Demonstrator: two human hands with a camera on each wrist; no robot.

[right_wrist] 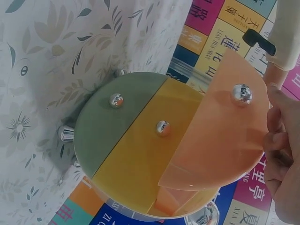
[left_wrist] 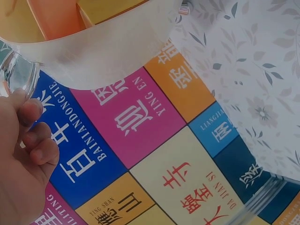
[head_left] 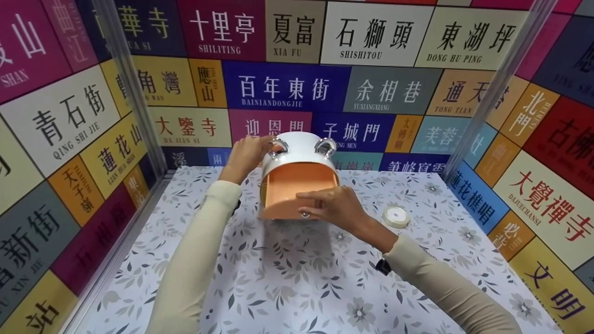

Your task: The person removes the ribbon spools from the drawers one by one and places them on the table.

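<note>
A small round drawer box (head_left: 299,144), white-shelled with two silver ring ears, stands on the table. Its orange drawer (right_wrist: 225,126) is pulled out at the top, with a silver knob (right_wrist: 242,95) on the front; the yellow drawer (right_wrist: 159,136) and green drawer (right_wrist: 110,117) below are in. My left hand (head_left: 248,155) pinches the left ring ear (left_wrist: 19,72), thumb against bent fingers. My right hand (head_left: 341,206) is at the orange drawer front, one finger across its upper edge and others curled by it. The knob is beside the fingers, apparently untouched.
A white round spool (head_left: 396,216) lies to the right of the box. The table (head_left: 287,297) has a grey leaf-and-flower cover. Panels of printed place names (head_left: 285,88) wall it in at the back and both sides, with clear strips at the corners.
</note>
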